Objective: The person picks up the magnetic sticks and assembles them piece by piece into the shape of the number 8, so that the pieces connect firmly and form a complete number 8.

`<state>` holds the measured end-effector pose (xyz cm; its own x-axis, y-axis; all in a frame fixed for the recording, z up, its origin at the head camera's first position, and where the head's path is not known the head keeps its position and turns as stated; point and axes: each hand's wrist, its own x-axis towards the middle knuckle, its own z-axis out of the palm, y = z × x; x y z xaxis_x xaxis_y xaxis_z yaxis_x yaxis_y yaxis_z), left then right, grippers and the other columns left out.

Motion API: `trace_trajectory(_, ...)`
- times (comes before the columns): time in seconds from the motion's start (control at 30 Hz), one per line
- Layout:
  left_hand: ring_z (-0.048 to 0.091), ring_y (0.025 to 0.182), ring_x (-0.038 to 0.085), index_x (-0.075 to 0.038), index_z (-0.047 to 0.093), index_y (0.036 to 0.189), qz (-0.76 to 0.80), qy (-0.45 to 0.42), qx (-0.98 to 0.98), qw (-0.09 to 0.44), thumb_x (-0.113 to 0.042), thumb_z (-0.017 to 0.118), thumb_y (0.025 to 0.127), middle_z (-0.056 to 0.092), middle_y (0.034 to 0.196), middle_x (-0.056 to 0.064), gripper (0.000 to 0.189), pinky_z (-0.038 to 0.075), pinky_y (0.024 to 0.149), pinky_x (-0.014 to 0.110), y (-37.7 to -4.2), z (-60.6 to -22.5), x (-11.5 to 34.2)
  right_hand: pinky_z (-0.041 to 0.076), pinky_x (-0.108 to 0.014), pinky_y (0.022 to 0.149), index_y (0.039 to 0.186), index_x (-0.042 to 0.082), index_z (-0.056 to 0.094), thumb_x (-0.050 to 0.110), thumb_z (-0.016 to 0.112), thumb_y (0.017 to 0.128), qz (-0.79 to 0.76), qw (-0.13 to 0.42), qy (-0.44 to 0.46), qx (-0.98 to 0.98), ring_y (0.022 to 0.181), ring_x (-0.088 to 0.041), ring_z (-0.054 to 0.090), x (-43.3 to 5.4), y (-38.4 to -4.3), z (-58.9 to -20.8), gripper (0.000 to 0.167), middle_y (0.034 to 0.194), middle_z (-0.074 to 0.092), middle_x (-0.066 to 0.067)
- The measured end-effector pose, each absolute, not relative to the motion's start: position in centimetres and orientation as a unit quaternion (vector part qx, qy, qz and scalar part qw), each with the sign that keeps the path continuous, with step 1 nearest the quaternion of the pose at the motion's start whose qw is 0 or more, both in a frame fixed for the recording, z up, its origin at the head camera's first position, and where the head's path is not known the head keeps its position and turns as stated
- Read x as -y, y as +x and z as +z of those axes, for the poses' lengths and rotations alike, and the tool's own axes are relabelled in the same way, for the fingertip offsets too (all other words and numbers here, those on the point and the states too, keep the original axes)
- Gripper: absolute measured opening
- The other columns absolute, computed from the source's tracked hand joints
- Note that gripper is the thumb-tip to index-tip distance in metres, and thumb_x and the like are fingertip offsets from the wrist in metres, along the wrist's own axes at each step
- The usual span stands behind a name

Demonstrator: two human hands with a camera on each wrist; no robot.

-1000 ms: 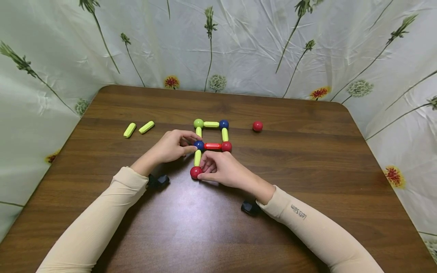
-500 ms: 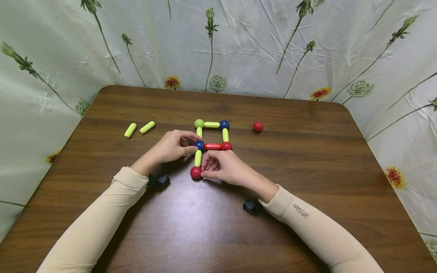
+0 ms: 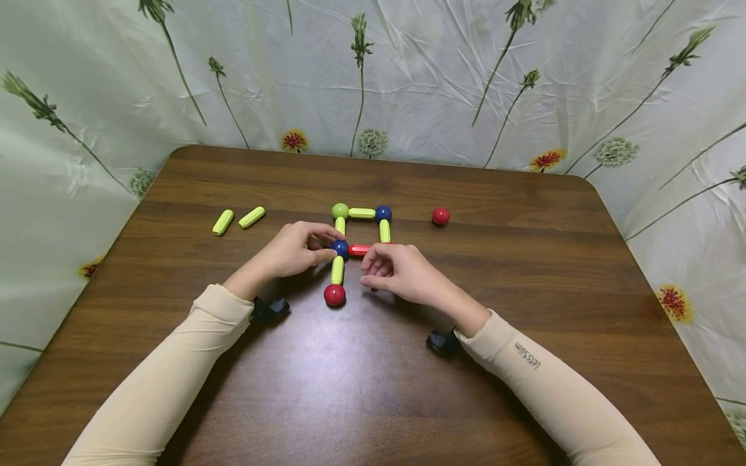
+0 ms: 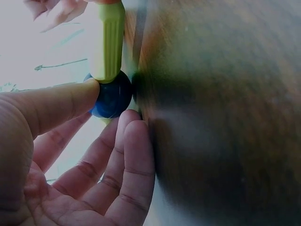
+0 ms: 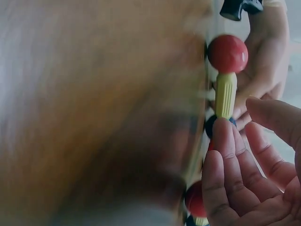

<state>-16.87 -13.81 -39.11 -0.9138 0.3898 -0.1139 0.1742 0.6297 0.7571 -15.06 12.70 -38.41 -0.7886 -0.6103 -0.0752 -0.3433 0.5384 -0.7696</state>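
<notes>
My left hand [image 3: 294,249] pinches a blue ball [image 3: 340,248], its thumb on one side and fingers on the other. From that ball a yellow-green magnetic rod [image 3: 337,270] runs toward me to a red ball [image 3: 335,295]. A red rod [image 3: 359,250] leads right from the blue ball. Beyond these, a green ball [image 3: 340,211], a second blue ball [image 3: 383,213] and yellow-green rods close a square. My right hand [image 3: 402,275] holds nothing, fingers loosely bent, and covers the square's near right corner. That corner's red ball [image 5: 194,199] shows in the right wrist view.
Two loose yellow-green rods, one upright-lying [image 3: 223,222] and one slanted [image 3: 252,217], lie at the left of the wooden table [image 3: 501,272]. A single red ball [image 3: 440,216] sits to the right of the square. A flowered curtain [image 3: 431,84] hangs behind the table.
My right hand has let go of the near red ball and moved right and away from me, over the square's corner. The left hand stays at the blue ball.
</notes>
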Motion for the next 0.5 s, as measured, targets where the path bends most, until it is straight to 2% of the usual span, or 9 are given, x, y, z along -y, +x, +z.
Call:
trace_trajectory(0.13, 0.075, 0.091, 0.020, -0.014, 0.076, 0.131, 0.396, 0.157, -0.895, 0.133, -0.011, 0.076, 0.099, 0.078, 0.124, 0.016, 0.032, 0.055, 0.072, 0.030, -16.8, -39.1, 13.8, 0.057, -0.026, 0.076, 0.107, 0.008, 0.071, 0.017, 0.082, 0.096, -0.398, 0.148, -0.253, -0.869, 0.081, -0.013, 0.069, -13.5, -15.8, -38.3, 0.018, 0.093, 0.076, -0.005)
trace_trajectory(0.23, 0.074, 0.091, 0.020, -0.014, 0.076, 0.131, 0.396, 0.157, -0.895, 0.134, -0.012, 0.076, 0.099, 0.077, 0.124, 0.016, 0.032, 0.055, 0.072, 0.030, -16.8, -39.1, 13.9, 0.054, -0.024, 0.071, 0.110, 0.008, 0.071, 0.018, 0.080, 0.098, -0.413, 0.126, -0.223, -0.874, 0.078, -0.013, 0.066, -14.2, -16.5, -38.3, 0.018, 0.093, 0.075, -0.005)
trace_trajectory(0.4, 0.076, 0.096, 0.022, -0.014, 0.076, 0.131, 0.391, 0.160, -0.897, 0.129, -0.011, 0.076, 0.098, 0.078, 0.124, 0.016, 0.032, 0.055, 0.076, 0.030, -16.8, -39.1, 13.9, 0.043, -0.023, 0.061, 0.111, 0.007, 0.071, 0.019, 0.078, 0.098, -0.439, 0.089, -0.175, -0.877, 0.068, -0.013, 0.054, -15.3, -18.1, -38.4, 0.018, 0.081, 0.064, -0.003)
trace_trajectory(0.5, 0.078, 0.102, 0.024, -0.014, 0.077, 0.131, 0.386, 0.163, -0.899, 0.124, -0.011, 0.076, 0.098, 0.078, 0.124, 0.015, 0.032, 0.056, 0.080, 0.031, -16.8, -39.1, 14.0, 0.044, -0.023, 0.058, 0.113, 0.006, 0.071, 0.018, 0.076, 0.100, -0.446, 0.091, -0.156, -0.877, 0.067, -0.016, 0.053, -15.8, -19.1, -38.7, 0.018, 0.080, 0.064, -0.005)
